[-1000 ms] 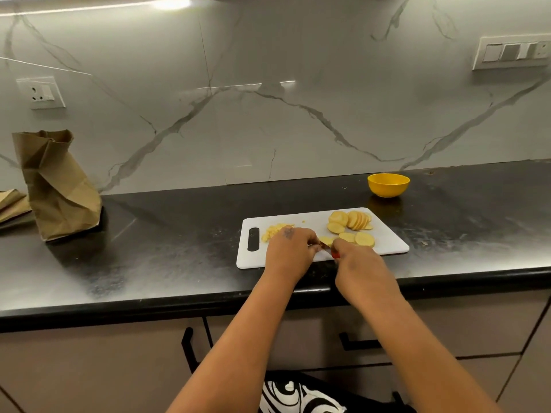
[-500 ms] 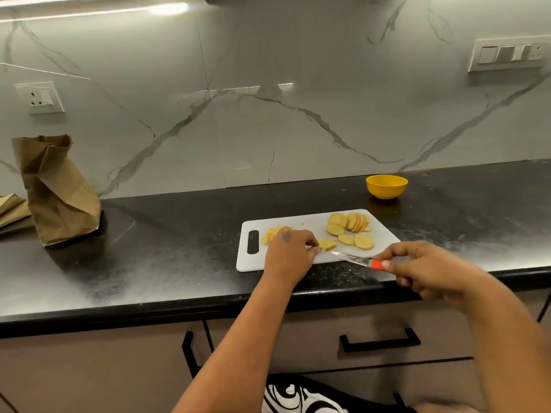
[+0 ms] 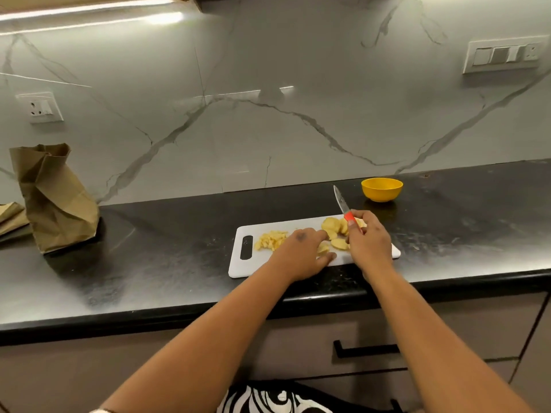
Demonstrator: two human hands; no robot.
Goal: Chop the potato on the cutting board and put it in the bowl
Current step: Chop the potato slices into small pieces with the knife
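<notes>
Your right hand (image 3: pixel 369 242) is curled round the red handle of a small knife (image 3: pixel 343 205), with the blade tipped up and away from you, its point over the black tabletop (image 3: pixel 164 248) behind the cutting board (image 3: pixel 238 263). That hand hovers over the right half of the board, hiding some of the potato slices (image 3: pixel 332 226) that lie there in a loose overlapping row.

Your left hand (image 3: pixel 301 254) lies low on the middle of the board, palm down, fingers bent toward the right and thumb stretched along the near edge. It covers one flat slice (image 3: pixel 323 248) whose edge peeks out between finger and thumb; whether it truly pinches that slice or only rests on it, you cannot tell from this view. Another single slice (image 3: pixel 340 243) lies just beside it, between your two hands.

To the left of your left hand, touching its knuckle side, sits a small heap of chopped potato pieces (image 3: pixel 269 240), close to the board's slotted handle hole.

Beyond the board's far right corner, apart from it, stands the yellow bowl (image 3: pixel 382 189); nothing shows above its rim.

Far off to the left on the tabletop a crumpled brown paper bag (image 3: pixel 53 198) stands upright against the marble wall (image 3: pixel 268 114).
</notes>
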